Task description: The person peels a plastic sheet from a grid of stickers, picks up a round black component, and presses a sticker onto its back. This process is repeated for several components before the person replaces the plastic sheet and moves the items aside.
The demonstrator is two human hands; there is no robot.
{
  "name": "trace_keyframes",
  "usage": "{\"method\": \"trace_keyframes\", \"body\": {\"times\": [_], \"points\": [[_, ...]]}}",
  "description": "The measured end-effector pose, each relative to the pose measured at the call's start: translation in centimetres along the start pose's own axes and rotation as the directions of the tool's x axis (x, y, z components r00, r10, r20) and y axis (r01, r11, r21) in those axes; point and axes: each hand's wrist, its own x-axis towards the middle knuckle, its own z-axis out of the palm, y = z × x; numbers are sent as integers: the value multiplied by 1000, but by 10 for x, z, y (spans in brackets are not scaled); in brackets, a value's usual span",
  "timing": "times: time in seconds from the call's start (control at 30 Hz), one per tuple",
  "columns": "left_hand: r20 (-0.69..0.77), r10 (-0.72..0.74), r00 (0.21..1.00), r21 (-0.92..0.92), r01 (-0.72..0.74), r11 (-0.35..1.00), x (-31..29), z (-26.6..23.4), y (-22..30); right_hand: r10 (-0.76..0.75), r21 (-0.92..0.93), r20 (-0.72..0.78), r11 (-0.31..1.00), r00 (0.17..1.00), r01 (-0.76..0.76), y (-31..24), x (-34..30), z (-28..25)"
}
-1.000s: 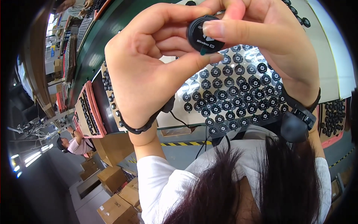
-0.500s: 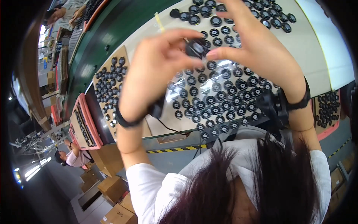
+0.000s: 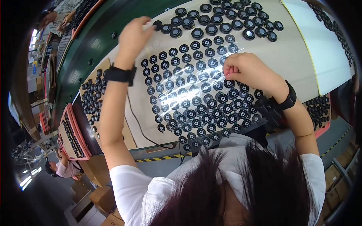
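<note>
My left hand [image 3: 135, 37] is stretched out at the far left of the table, its thumb and forefinger apart. Close by its fingertips lies a dark round part [image 3: 157, 25], at the end of a group of black round parts with grey centres [image 3: 187, 23]. My right hand [image 3: 241, 69] is closed in a pinch over the right side of a clear glossy sheet [image 3: 181, 92] carrying rows of black round labels. What its fingertips hold, if anything, is hidden. Each wrist wears a black band, with a black device [image 3: 269, 111] by the right one.
A green belt [image 3: 107, 45] with a few black parts [image 3: 114, 35] runs past the left side. Boards of small black parts [image 3: 92, 92] flank the table. A dark cable [image 3: 137, 126] crosses the left. Other people [image 3: 68, 165] work farther off at the left.
My left hand has let go of the round black part and moved far left. A black part now shows on the belt beside it. My right hand has come down to the sheet and closed.
</note>
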Motion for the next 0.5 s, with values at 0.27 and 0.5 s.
{"method": "trace_keyframes", "body": {"times": [0.27, 0.5], "points": [[111, 271, 956, -178, -249, 952, -14, 21, 91, -28, -69, 125, 997, 992, 37, -5, 12, -2], [81, 198, 977, -328, -162, 931, -20, 36, 90, 24, 11, 345, 999, 938, -30, -11, 20, -20]]}}
